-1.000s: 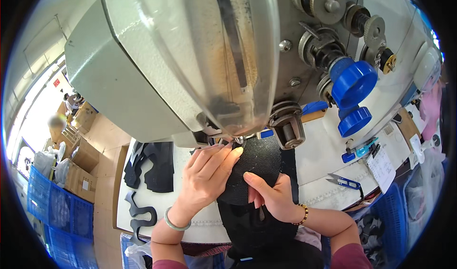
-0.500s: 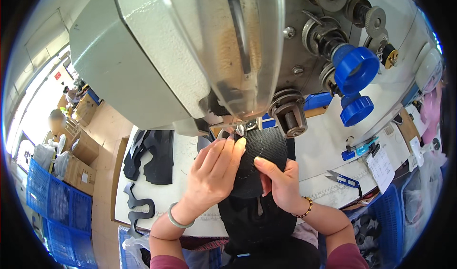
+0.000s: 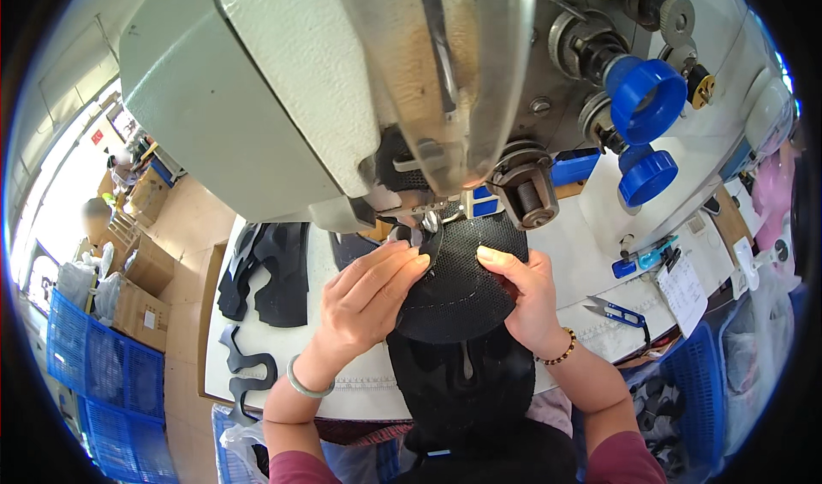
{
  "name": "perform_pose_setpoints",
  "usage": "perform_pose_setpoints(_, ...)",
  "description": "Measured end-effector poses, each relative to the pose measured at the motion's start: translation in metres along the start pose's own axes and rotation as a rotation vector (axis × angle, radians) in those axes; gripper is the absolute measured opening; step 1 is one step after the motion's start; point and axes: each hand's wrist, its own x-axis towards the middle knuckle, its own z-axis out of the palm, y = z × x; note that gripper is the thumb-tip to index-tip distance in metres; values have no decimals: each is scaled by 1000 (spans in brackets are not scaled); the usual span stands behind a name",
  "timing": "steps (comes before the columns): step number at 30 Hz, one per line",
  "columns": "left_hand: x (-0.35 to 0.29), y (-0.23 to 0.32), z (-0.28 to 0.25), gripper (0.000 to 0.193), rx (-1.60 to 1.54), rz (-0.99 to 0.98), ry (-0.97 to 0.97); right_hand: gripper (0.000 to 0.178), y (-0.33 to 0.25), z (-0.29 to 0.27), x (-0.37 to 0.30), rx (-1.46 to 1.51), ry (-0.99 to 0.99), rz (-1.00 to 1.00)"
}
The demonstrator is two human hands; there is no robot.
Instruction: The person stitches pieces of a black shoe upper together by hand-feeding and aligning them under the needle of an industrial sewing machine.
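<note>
Black mesh piece (image 3: 467, 291) held at both sides at a sewing machine (image 3: 282, 81)

The left hand (image 3: 364, 294) is closed on the left edge of the black mesh piece, its fingers bunched together and the thumb set close against them. The right hand (image 3: 529, 300) grips the opposite edge, thumb laid on top and the other fingers curled under and partly hidden. The piece thus lies between the two hands, its rounded lower end toward the person, a pale line crossing it.

Just beyond the left fingertips is the metal presser foot (image 3: 431, 221), near the upper left edge of the piece. A pale bangle (image 3: 304, 383) circles the left wrist, a beaded bracelet (image 3: 558, 349) the right. Below and between the hands, a larger black piece (image 3: 454, 381) hangs over the near edge of the white table (image 3: 342, 401).

Left of the left hand lie flat black cut pieces (image 3: 284, 283); nearer the person on that side is a wavy grey strip (image 3: 248, 362). To the right of the right hand, blue-handled snips (image 3: 618, 313) rest with blades partly spread, and past them a sheet of paper (image 3: 682, 291).

Above both hands looms the pale machine body, with two blue knobs (image 3: 648, 178) up and to the right of the right hand. Farthest out on the left stand blue crates (image 3: 103, 343) and cardboard boxes (image 3: 137, 313).
</note>
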Motion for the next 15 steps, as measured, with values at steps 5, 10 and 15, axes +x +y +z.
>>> perform_pose_setpoints(5, -6, -10, 3, 27, -4, 55, 66, 24, -7, -2, -13, -250, -154, 203)
perform_pose_setpoints(10, -3, -7, 3, 30, -33, 65, 67, 25, 13, 24, -26, -396, -213, 250)
perform_pose_setpoints(15, -2, -5, -1, 32, 31, 112, 1, 22, 29, 16, -21, -314, -248, 158)
